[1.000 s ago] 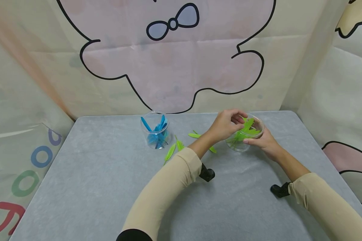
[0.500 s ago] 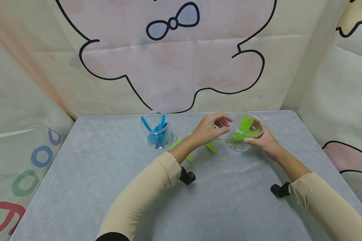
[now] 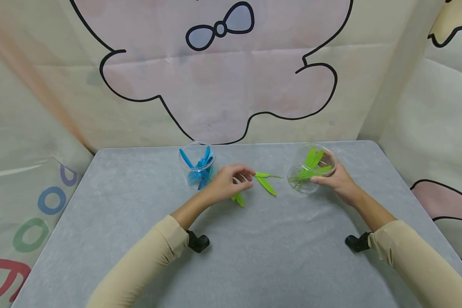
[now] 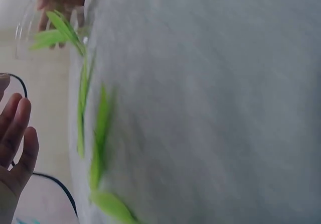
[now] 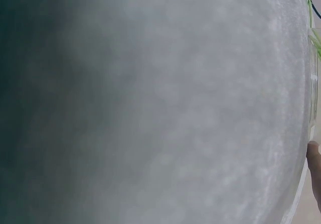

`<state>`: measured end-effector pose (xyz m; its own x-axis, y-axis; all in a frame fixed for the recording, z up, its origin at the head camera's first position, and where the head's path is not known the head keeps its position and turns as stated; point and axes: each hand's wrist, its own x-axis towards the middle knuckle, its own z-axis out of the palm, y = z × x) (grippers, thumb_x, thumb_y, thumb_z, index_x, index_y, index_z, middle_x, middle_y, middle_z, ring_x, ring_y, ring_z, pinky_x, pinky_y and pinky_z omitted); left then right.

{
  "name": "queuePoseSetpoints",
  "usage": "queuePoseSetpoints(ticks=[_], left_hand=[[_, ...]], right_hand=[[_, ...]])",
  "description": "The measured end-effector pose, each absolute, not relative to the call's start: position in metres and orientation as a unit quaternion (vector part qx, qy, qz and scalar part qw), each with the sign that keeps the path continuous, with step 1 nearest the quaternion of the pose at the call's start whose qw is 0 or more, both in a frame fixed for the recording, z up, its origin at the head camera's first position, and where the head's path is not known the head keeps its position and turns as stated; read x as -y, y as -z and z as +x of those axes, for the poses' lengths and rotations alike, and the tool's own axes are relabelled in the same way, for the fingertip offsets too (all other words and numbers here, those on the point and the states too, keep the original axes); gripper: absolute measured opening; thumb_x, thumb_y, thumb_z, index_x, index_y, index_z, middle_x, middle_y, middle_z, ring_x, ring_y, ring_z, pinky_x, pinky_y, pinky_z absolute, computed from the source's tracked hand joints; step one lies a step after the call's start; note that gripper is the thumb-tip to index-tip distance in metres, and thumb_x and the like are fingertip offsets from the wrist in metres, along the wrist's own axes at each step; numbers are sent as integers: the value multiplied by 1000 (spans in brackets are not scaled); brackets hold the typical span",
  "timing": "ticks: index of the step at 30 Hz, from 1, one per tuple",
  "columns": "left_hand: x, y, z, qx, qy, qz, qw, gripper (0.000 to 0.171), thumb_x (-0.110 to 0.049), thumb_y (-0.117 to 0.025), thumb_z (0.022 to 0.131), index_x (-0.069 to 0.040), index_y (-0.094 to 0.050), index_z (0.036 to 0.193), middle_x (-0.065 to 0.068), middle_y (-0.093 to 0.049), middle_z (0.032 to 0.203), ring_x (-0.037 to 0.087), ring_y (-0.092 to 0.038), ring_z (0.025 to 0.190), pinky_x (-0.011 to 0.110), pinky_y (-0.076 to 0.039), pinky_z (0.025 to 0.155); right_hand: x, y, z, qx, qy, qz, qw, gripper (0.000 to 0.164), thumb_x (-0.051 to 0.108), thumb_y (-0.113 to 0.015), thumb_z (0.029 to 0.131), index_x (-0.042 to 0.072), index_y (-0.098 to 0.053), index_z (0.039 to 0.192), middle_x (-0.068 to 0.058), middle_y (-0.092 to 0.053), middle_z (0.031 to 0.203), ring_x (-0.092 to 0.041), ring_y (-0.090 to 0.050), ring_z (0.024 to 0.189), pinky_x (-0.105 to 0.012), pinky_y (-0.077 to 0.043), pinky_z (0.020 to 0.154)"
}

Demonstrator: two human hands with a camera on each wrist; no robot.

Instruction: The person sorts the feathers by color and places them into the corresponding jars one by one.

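My right hand (image 3: 339, 182) grips a clear plastic jar (image 3: 296, 184) at the table's back right, fingers round its far side and thumb on the near side. Several green feathers (image 3: 312, 160) stand in that jar. Its wall (image 5: 314, 91) and my thumb (image 5: 314, 166) just show at the edge of the right wrist view. My left hand (image 3: 229, 184) hovers over the loose feathers on the table, fingers loosely bent, nothing between them. One loose green feather (image 3: 267, 187) lies right of it, another (image 3: 238, 199) sticks out below it. The left wrist view shows more feathers (image 4: 101, 133) in a line.
A second clear jar (image 3: 190, 177) with blue feathers (image 3: 203, 169) stands at the back left, just beyond my left hand. The grey cloth-covered table (image 3: 254, 265) ends at a printed curtain (image 3: 215, 85) behind.
My left hand has moved left and nearer, from the green-feather jar's mouth to above the loose feathers. The right hand and its jar stay put.
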<state>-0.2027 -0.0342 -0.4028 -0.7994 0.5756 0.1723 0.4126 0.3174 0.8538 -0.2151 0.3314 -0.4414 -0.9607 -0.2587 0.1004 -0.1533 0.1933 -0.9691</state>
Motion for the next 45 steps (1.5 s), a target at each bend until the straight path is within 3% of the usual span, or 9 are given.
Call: queuePoseSetpoints(ticks=[4,10,24,45], left_hand=[[53,411,-198,-811,-487,310,95,21,-3,-70,92,-1,-69,113,11,-70,99,17,-66,87,29,-56,75],[74,418,-191,-828,-460,305,96,21,-5,-71,91,0,-70,112,3,-70,94,14,-66,84,29,-56,73],[113,433,-184,-841,-455,277,92,23,0,-73,88,1,-69,111,10,-71,96,17,-65,85,30,-56,74],[125,445,-173,-875,-430,215,58,19,-2,-77,85,1,-71,102,3,-69,86,12,-64,77,27,-56,69]], right_hand=[[-332,443,-215,-772,620,-136,40,89,-10,-71,85,19,-25,156,-5,-38,149,-4,-42,128,-10,-40,96],[-332,443,-215,-768,624,-139,39,90,-11,-71,85,17,-23,156,-8,-36,150,-5,-43,128,-10,-40,96],[-331,443,-216,-770,623,-132,43,90,-10,-72,84,16,-23,156,-5,-37,149,-4,-43,127,-10,-41,96],[-331,444,-216,-772,621,-128,48,91,-10,-72,85,13,-21,157,-9,-35,153,-4,-42,129,-10,-40,96]])
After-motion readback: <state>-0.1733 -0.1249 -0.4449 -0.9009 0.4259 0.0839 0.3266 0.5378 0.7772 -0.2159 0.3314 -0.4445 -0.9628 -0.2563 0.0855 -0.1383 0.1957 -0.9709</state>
